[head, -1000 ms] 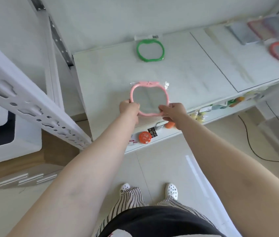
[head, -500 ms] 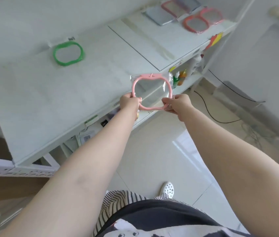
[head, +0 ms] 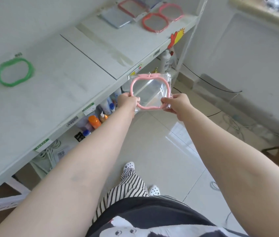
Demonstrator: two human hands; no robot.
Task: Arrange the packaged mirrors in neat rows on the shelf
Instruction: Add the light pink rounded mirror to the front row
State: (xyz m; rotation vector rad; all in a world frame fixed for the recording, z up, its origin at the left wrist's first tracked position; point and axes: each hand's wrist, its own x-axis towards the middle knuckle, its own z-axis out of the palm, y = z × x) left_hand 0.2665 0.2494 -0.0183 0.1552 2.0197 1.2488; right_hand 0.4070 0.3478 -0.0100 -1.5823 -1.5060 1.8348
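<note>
Now both hands' fingers pinch pink apple-shaped mirror [head: 150, 93], clear plastic sleeve, lower corners.

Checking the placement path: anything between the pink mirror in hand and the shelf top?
Nothing visible. Both hands, left and right, hold the pink mirror just off the shelf's front edge; the nearest surface is bare. The green mirror lies far left.

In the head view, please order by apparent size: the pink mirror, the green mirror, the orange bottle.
1. pink mirror, nearest the camera, so unsure
2. green mirror, looks almost alike
3. orange bottle
</note>
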